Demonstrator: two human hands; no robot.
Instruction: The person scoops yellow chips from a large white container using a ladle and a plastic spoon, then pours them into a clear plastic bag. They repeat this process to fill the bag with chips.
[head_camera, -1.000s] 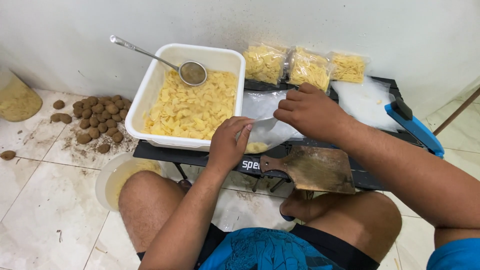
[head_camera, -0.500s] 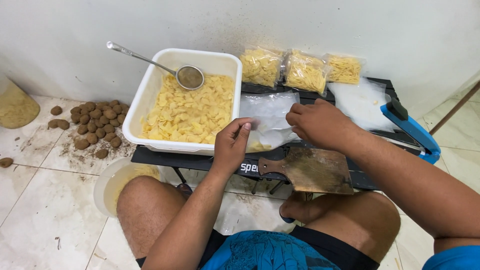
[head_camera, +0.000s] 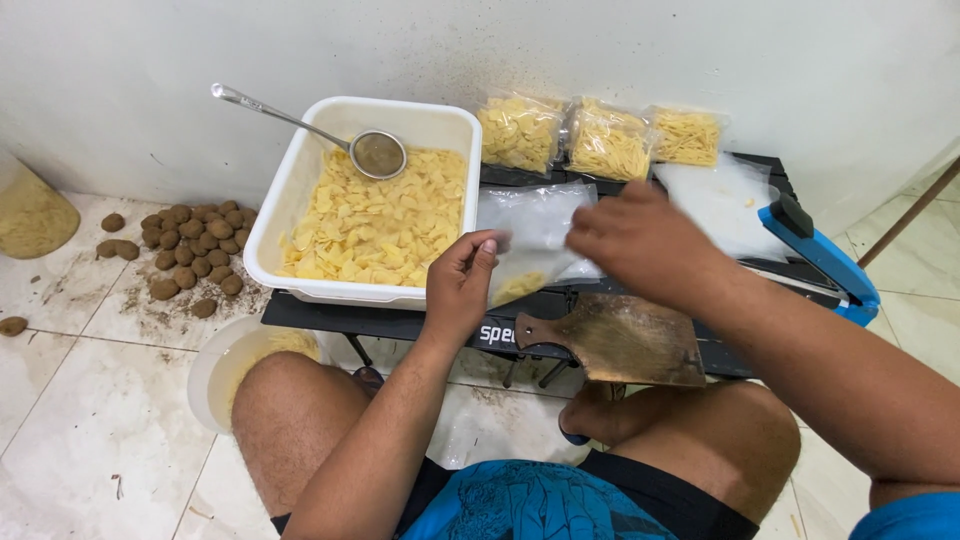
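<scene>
left hand (head_camera: 462, 285) pinching clear bag (head_camera: 530, 262) at table edge by white tub (head_camera: 300, 180) | right hand (head_camera: 640, 240) loosely curled over it, empty afaict | risk: one-sided grip, bag could sag, chips spill

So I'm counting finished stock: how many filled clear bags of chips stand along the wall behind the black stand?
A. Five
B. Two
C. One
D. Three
D: three filled bags stand side by side at the wall, to the right of the white tub; the bag in the left hand is separate and only partly filled.
</scene>
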